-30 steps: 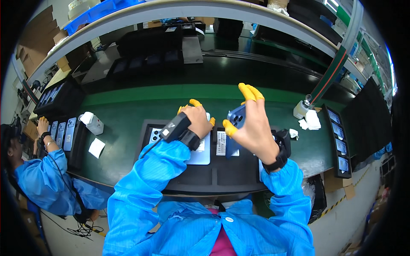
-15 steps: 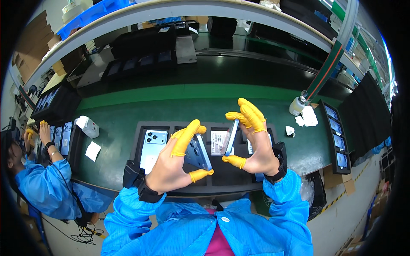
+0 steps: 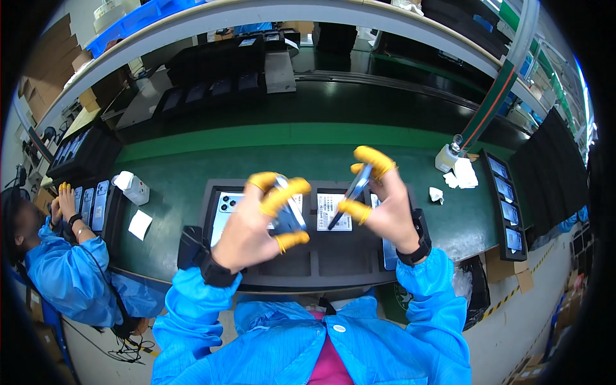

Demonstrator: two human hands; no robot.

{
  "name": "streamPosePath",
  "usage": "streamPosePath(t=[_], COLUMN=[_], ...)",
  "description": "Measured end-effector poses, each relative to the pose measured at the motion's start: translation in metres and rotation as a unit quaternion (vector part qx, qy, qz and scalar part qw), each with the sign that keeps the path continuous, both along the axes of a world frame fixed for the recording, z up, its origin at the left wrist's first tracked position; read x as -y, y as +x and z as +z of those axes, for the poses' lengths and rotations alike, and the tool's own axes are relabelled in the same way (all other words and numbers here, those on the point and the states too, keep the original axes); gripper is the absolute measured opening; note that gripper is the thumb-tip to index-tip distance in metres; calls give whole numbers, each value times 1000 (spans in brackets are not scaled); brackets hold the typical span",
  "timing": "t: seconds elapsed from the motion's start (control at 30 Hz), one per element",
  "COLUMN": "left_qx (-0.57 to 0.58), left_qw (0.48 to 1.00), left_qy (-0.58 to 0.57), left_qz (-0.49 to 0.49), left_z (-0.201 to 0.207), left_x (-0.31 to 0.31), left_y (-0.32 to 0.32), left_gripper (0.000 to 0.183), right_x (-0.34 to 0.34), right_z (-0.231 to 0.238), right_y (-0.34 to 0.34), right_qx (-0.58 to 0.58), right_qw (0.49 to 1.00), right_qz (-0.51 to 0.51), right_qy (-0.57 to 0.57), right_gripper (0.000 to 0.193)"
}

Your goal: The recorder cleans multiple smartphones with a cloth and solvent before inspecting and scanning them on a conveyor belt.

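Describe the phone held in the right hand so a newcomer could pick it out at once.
Start at the green workbench and find the black tray at its near edge. Above the tray's right half, the right hand pinches a slim phone between yellow-capped fingertips. Unlike the phones lying flat in the tray, it is lifted and seen edge-on, tilted.

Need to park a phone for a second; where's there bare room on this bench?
Bare green mat between the white bottle and the black tray, and between that tray and the crumpled wipes. The tray itself is crowded.
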State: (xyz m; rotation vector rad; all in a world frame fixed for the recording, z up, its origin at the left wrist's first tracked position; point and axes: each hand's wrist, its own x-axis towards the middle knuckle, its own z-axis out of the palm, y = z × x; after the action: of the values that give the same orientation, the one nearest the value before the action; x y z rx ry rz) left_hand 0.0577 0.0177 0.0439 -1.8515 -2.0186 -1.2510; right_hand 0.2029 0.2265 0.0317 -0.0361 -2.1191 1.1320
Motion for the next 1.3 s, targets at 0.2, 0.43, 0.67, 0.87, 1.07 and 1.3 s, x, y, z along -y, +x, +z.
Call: streamPosePath(t=[0.2,0.43,0.67,0.87,1.07,1.3], left_qx=[589,836,855,860,860,733], left_qw=[788,496,492,478,483,666], left_qy=[178,191,148,153,138,140], left_qz=[20,-132,-71,-93,-95,9], left_z=[-8,-4,-4,-9,-8,-5], left_x=[8,4,-9,-9,-9,-13], left_y=[-51,-57,-38,-38,-36,-26], left_gripper=[47,59,52,52,51,50], right_x=[-30,-41,-41,-38,-30,-15], right_z=[11,15,14,12,17,13], right_y=[4,4,0,1,3,4], right_qx=[5,18,17,2,10,-6], right_qw=[827,687,682,715,758,921], right_qz=[-1,107,72,64,33,-55], right_qy=[-563,-718,-727,-696,-652,-386], right_gripper=[44,48,57,56,50,50])
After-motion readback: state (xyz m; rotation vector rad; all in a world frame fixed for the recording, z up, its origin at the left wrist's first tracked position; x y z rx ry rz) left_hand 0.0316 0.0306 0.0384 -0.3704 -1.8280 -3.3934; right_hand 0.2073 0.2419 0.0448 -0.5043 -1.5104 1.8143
